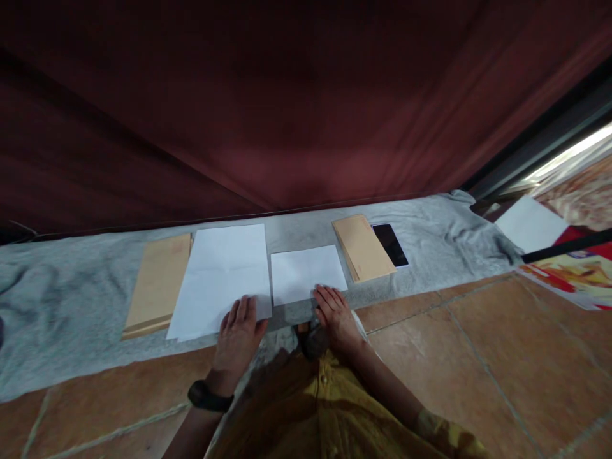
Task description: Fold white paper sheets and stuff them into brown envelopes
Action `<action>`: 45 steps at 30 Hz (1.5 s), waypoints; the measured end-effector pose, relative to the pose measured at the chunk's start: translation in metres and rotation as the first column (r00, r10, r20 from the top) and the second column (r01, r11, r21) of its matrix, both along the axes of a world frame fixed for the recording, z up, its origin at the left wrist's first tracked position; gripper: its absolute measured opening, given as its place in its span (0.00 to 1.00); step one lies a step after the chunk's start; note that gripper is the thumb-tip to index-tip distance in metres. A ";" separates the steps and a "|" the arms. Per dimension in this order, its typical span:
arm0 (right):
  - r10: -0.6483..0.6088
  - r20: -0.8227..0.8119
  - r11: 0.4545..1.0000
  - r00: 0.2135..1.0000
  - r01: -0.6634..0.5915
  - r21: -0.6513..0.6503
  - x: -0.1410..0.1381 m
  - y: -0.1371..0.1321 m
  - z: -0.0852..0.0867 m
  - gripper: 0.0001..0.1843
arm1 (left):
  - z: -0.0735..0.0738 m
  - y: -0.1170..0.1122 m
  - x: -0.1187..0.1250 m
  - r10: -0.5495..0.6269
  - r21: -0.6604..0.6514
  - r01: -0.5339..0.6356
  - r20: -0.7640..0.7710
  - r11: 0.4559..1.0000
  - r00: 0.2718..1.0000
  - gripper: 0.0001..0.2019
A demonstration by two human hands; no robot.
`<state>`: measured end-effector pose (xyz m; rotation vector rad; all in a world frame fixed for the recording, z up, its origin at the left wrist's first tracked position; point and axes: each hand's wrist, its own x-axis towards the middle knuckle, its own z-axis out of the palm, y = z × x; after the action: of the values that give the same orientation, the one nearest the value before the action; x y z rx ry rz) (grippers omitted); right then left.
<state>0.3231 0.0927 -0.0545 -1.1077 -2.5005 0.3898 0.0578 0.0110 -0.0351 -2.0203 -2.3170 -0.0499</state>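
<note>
My left hand (239, 335) lies flat with fingers stretched out, its tips on the lower right corner of a large white sheet (222, 277). My right hand (337, 315) also lies flat and open, fingertips on the near edge of a smaller folded white sheet (306, 273). Both sheets rest on a grey cloth (71, 299) spread on the floor. A black band (208, 396) circles my left wrist.
A stack of tan envelopes (157, 284) lies left of the large sheet, another tan stack (363, 247) right of the small one, with a dark phone (391, 245) beside it. A dark red curtain (287, 102) hangs behind. Orange floor tiles (478, 357) and more papers (530, 223) lie to the right.
</note>
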 end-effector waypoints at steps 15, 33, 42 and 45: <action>-0.008 -0.006 1.000 1.000 0.008 -0.009 -0.002 0.000 0.003 0.25 | 0.011 0.001 -0.023 -0.077 -0.058 0.081 0.069 0.995 0.995 0.20; 0.000 -0.013 1.000 1.000 0.000 -0.001 -0.002 0.000 0.005 0.25 | 0.007 0.007 0.007 -0.059 0.039 0.058 0.025 0.998 0.998 0.18; -0.002 -0.012 1.000 1.000 0.002 0.003 -0.002 0.000 0.003 0.27 | 0.015 0.006 0.002 0.049 0.074 -0.060 0.148 0.995 0.988 0.17; -0.006 -0.014 1.000 1.000 0.005 -0.003 -0.001 0.000 0.000 0.26 | 0.018 0.007 0.003 0.111 0.043 -0.118 0.140 0.992 0.984 0.17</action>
<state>0.3219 0.0931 -0.0545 -1.1087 -2.4848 0.3982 0.0612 0.0182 -0.0172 -1.9130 -2.4821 -0.2470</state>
